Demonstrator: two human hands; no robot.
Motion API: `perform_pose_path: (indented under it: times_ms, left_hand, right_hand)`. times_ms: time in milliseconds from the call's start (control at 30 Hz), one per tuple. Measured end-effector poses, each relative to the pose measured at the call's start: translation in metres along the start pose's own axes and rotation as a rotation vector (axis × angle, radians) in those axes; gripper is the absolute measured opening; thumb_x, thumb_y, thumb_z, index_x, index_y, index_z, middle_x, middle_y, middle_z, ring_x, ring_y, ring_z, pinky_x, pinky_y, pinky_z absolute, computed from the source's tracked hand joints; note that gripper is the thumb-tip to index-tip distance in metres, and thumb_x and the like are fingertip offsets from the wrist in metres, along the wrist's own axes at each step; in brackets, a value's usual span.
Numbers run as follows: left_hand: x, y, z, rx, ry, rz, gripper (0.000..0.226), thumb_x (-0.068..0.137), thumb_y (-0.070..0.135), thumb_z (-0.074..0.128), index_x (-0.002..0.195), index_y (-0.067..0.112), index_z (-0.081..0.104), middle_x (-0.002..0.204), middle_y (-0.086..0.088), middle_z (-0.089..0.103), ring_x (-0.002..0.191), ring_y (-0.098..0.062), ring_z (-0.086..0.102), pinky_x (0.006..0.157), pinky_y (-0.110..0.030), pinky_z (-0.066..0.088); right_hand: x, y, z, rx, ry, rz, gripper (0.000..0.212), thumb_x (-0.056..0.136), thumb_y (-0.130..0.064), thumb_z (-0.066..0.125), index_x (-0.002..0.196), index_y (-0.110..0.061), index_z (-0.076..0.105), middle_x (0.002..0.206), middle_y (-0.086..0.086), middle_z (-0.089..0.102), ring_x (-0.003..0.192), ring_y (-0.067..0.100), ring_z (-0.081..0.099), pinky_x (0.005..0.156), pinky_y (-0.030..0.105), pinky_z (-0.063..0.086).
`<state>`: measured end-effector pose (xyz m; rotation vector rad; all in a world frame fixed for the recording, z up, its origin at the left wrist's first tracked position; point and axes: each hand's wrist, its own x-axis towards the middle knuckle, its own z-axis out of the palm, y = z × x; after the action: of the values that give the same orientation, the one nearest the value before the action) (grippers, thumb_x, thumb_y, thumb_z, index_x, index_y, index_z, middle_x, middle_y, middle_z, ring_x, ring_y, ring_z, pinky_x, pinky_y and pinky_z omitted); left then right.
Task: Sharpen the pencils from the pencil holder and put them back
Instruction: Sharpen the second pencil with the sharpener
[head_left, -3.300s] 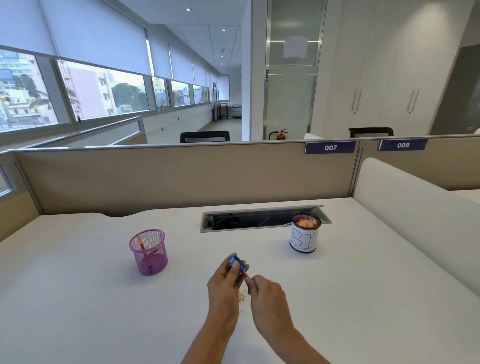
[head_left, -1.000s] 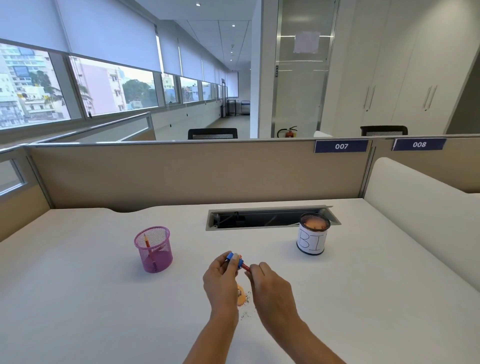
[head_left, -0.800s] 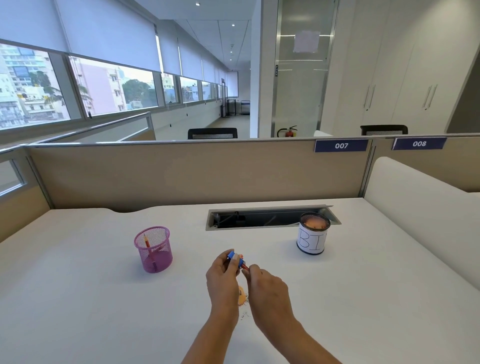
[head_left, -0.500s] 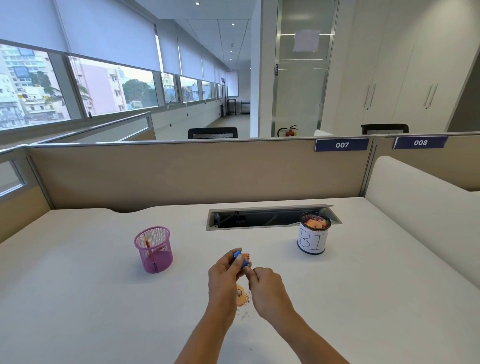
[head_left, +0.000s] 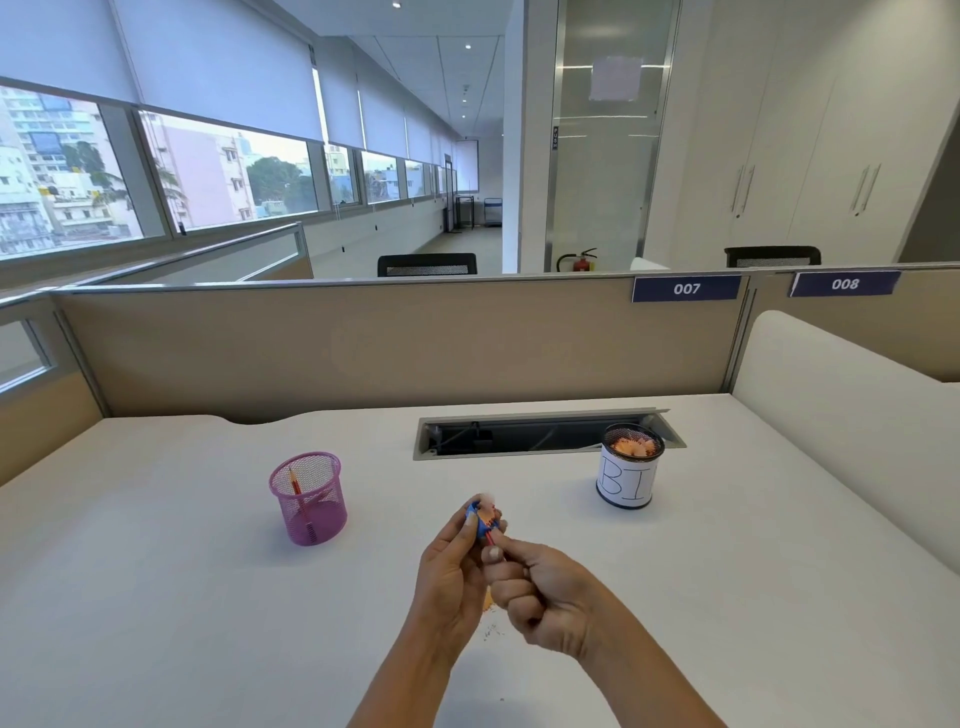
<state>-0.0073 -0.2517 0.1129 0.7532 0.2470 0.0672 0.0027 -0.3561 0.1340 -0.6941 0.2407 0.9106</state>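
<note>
Low in the centre, above the white desk (head_left: 156, 597), the left hand (head_left: 452, 571) pinches a blue sharpener (head_left: 480, 517) and the right hand (head_left: 550, 597) curls round the red pencil (head_left: 491, 540) set in it, with shavings (head_left: 488, 605) on the surface beneath. Further up, the pink mesh pencil holder (head_left: 309, 504) stands left of centre with a second pencil (head_left: 296, 483) inside, and a can (head_left: 626, 475) stands right of centre by the open cable tray (head_left: 540, 434). Beyond the beige partition (head_left: 363, 343), windows (head_left: 208, 171) line the upper left.
</note>
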Motion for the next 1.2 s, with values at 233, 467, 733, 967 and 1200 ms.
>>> perform_pose_path:
  times_ms: [233, 467, 733, 967, 1200]
  left_hand:
    - [0.006, -0.004, -0.002, 0.334, 0.272, 0.210, 0.015, 0.083, 0.005, 0.060, 0.097, 0.007, 0.064, 0.083, -0.006, 0.069, 0.079, -0.019, 0.065, 0.080, -0.028, 0.052]
    - [0.001, -0.005, 0.012, 0.586, 0.450, 0.400, 0.011, 0.081, 0.015, 0.065, 0.090, 0.017, 0.059, 0.075, 0.003, 0.062, 0.079, -0.017, 0.062, 0.084, -0.029, 0.046]
    - [0.006, -0.002, 0.005, 0.462, 0.286, 0.267, 0.027, 0.085, 0.011, 0.059, 0.112, 0.009, 0.063, 0.096, -0.004, 0.065, 0.091, -0.023, 0.063, 0.088, -0.032, 0.046]
    - [0.012, 0.005, 0.000, 0.365, 0.109, 0.192, 0.023, 0.088, 0.006, 0.052, 0.107, 0.012, 0.063, 0.081, 0.001, 0.073, 0.087, -0.020, 0.066, 0.073, -0.020, 0.055]
    - [0.008, 0.008, 0.001, 0.156, -0.005, 0.093, 0.022, 0.092, 0.002, 0.043, 0.099, 0.006, 0.063, 0.075, -0.002, 0.074, 0.068, -0.012, 0.070, 0.062, -0.021, 0.057]
  right_hand:
    - [0.005, 0.001, -0.006, -1.131, 0.416, -0.477, 0.009, 0.092, -0.015, 0.054, 0.083, -0.012, 0.054, 0.064, -0.001, 0.048, 0.052, 0.006, 0.040, 0.045, 0.013, 0.031]
    - [0.012, 0.017, -0.015, -2.059, 0.624, -0.876, 0.016, 0.074, -0.029, 0.075, 0.083, -0.018, 0.067, 0.065, -0.005, 0.062, 0.049, 0.007, 0.035, 0.040, 0.008, 0.008]
    - [0.023, 0.022, -0.012, -1.760, 0.698, -0.933, 0.025, 0.101, -0.029, 0.033, 0.091, -0.017, 0.052, 0.079, 0.001, 0.058, 0.061, 0.014, 0.042, 0.047, 0.016, 0.023]
    - [0.015, 0.011, 0.002, -1.194, 0.542, -0.696, 0.033, 0.098, -0.028, 0.044, 0.074, -0.010, 0.058, 0.052, -0.004, 0.039, 0.042, 0.006, 0.032, 0.035, 0.010, 0.025]
    - [-0.002, 0.005, 0.016, -0.453, 0.303, -0.261, 0.027, 0.097, -0.022, 0.047, 0.076, -0.007, 0.054, 0.035, -0.009, 0.029, 0.027, 0.001, 0.019, 0.027, 0.011, 0.015]
